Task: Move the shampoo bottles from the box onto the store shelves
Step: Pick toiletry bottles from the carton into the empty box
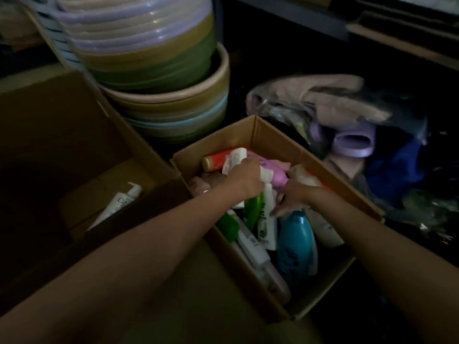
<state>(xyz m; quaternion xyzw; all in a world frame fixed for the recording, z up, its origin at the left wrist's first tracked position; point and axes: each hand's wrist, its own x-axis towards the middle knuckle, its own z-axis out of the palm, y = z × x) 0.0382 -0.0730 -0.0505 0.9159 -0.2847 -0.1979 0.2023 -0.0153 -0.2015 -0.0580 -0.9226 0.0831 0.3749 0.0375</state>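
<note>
Shampoo bottles (296,242) heaped in box (278,131), both hands' grip indiscernible among them.

This looks like the dim back corner of a general-goods shop or its stockroom. Plastic basins (149,53) in lilac, cream, olive and pale blue stand nested in tall stacks. Beside them sit open cardboard cartons: one box (278,135) is crammed with assorted toiletry bottles (296,242), a larger carton (74,135) holds a single pump bottle (119,202). Plastic-wrapped slippers (352,145) and folded cloth lie heaped at the right, under dark shelving (397,43).
</note>
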